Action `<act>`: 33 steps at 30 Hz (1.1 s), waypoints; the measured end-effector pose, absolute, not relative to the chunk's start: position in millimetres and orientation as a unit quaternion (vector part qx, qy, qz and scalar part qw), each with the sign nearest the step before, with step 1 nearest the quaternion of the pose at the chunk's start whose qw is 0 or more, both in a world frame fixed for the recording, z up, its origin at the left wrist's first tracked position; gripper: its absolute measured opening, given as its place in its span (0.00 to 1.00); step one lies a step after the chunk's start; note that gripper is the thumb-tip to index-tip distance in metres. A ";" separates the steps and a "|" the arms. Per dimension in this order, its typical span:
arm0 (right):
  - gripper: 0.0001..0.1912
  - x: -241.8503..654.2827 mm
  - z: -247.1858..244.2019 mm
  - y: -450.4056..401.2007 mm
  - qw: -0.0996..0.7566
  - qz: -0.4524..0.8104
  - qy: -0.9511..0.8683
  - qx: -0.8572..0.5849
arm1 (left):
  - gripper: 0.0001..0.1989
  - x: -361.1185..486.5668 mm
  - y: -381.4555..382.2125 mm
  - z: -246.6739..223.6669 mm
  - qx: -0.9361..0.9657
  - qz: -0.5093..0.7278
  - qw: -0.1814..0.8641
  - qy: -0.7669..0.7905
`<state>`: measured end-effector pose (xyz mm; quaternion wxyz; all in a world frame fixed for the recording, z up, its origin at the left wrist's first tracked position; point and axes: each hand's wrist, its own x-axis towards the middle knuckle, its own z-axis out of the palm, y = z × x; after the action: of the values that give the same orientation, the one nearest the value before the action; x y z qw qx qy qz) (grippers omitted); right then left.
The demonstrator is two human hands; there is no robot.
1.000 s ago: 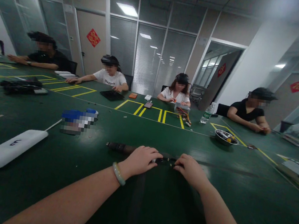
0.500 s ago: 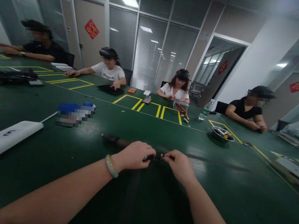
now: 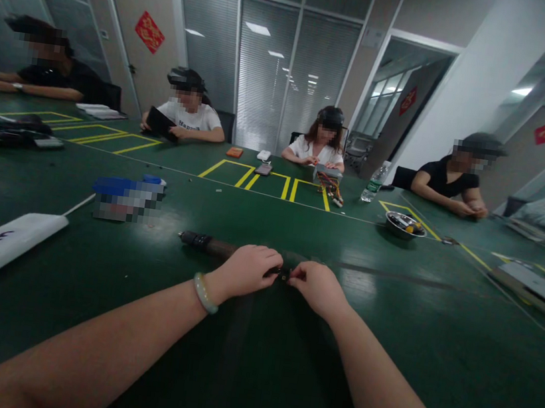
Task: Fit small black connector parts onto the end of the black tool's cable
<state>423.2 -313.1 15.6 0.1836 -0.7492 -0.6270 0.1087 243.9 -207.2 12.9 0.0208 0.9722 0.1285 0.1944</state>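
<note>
A dark, straight power screwdriver lies on the green table beyond my hands, its chuck end pointing left. My left hand, with a pale bangle at its wrist, is closed around a small dark part that is mostly hidden by the fingers. My right hand pinches at the right end of this part. A tiny metallic spot shows between the two hands, too small to name. Whether the right fingertips hold a separate piece is hidden.
To the left are a white power strip and a blurred blue-topped object. A metal bowl with small items and a water bottle stand to the right. Several people sit around the table.
My hands are slightly closer together, with the right fingertips nearer the dark part. The view has shifted a little. Across the table, a person has lifted a flat black item.
</note>
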 end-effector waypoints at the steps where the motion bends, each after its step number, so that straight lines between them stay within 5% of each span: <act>1: 0.01 422.8 15.0 -313.0 0.177 0.106 -0.630 -0.749 | 0.05 244.9 -207.8 11.9 0.972 0.195 0.018 0.132; 33: 0.02 424.3 9.6 -312.5 0.249 0.083 -0.630 -0.731 | 0.05 244.3 -201.1 9.1 0.977 0.187 0.021 0.104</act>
<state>424.3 -312.5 9.6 0.2494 -0.7310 -0.6297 0.0827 244.3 -201.1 9.1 0.0214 0.9765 0.1037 0.1875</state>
